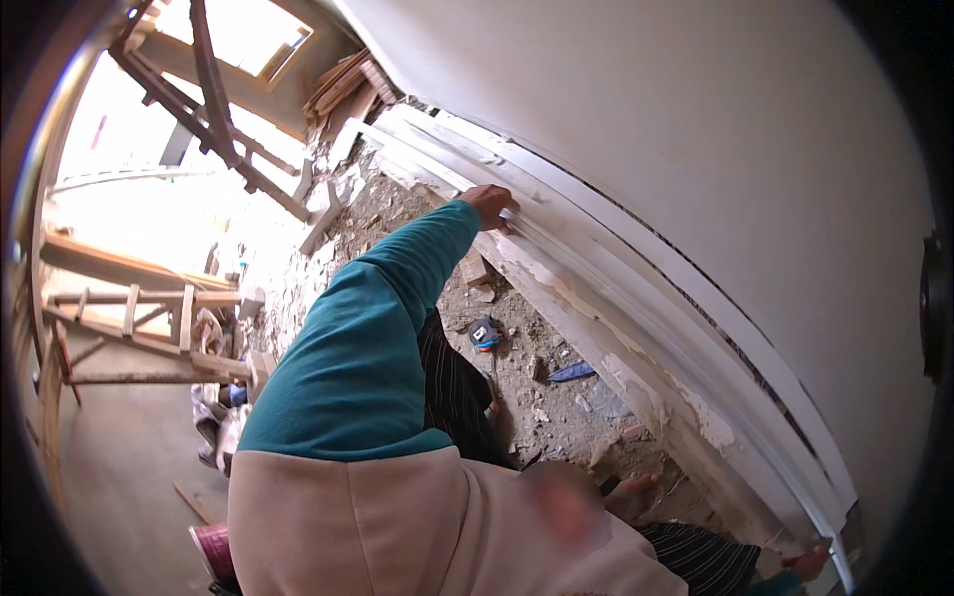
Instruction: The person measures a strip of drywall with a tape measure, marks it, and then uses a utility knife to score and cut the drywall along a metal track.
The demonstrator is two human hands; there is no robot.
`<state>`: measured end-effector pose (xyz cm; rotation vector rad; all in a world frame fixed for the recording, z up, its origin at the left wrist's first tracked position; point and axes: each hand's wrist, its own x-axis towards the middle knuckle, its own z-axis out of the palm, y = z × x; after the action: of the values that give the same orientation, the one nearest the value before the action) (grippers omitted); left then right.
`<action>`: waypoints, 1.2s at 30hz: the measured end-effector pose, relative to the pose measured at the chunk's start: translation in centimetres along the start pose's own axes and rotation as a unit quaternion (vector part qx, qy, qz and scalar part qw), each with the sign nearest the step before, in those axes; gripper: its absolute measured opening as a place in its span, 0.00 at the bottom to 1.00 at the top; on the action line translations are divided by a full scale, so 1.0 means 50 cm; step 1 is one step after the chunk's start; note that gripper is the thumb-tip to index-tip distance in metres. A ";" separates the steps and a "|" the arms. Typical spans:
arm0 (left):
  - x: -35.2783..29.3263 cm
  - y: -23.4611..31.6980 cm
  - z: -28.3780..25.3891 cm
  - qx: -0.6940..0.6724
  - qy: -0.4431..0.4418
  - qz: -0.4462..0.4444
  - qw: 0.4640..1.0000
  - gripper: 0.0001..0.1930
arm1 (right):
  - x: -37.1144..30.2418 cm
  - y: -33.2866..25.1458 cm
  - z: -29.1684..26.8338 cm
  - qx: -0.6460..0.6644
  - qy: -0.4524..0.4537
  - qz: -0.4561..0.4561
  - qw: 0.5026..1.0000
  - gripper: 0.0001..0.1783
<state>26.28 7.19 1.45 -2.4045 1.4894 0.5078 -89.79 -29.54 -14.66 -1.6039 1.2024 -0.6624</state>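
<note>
At twelve o'clock, the left hand (489, 206) grips a white strip (636, 298) along the wall (696, 119). Right hand (807, 564), at five o'clock, pinches the strip's other end; a tape measure (485, 334) lies on the rubble (537, 397).

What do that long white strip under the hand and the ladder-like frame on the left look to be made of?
The long white strip looks like painted wood or plaster moulding: smooth and matte, with chipped, flaking patches lower down. The left hand rests on it. The frame looks like bare, unfinished timber, pale brown with rough nailed slats.

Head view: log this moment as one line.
co-worker's hand in teal sleeve | on long white moulding strip along white wall | blue tape measure on rubble floor
</note>
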 end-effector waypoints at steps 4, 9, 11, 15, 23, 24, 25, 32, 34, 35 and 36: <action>-0.017 0.033 -0.035 -0.002 -0.014 0.019 1.000 0.31 | -0.011 0.030 -0.026 0.037 0.273 0.196 0.941 0.27; -0.020 0.021 -0.025 0.002 -0.016 0.021 1.000 0.31 | -0.033 -0.006 -0.031 -0.737 0.103 -0.085 0.663 0.29; -0.022 0.018 -0.025 -0.015 0.006 0.046 0.999 0.29 | -0.043 -0.022 -0.018 -0.667 0.173 0.011 0.724 0.23; -0.022 0.023 -0.032 0.013 -0.023 0.032 0.999 0.30 | -0.053 -0.048 0.017 -0.579 0.231 -0.163 0.765 0.13; -0.019 0.019 -0.016 0.029 -0.015 0.037 0.999 0.28 | -0.030 -0.050 0.048 -0.646 0.205 0.124 0.724 0.15; -0.019 0.017 -0.012 0.018 0.002 0.045 0.999 0.27 | -0.031 -0.042 0.046 -0.638 0.210 0.121 0.731 0.17; -0.019 0.015 -0.010 0.018 0.012 0.050 0.999 0.27 | -0.030 -0.031 0.044 -0.629 0.216 0.120 0.737 0.18; -0.008 0.010 -0.010 0.028 0.000 0.045 0.999 0.28 | -0.013 0.010 0.040 -0.426 0.309 0.020 0.850 0.29; -0.007 0.013 -0.012 0.028 -0.007 0.038 0.999 0.28 | -0.007 -0.010 0.049 -0.275 0.357 0.007 0.893 0.30; -0.007 0.014 -0.013 0.032 -0.006 0.040 0.999 0.29 | -0.005 -0.023 0.056 -0.238 0.350 0.076 0.903 0.30; -0.007 0.015 -0.014 0.036 -0.006 0.040 0.999 0.29 | -0.007 -0.037 0.060 -0.205 0.343 0.144 0.905 0.30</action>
<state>25.57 6.87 2.23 -2.2903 1.5774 0.4755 -86.63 -28.03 -14.00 -1.5105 2.1728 -0.8503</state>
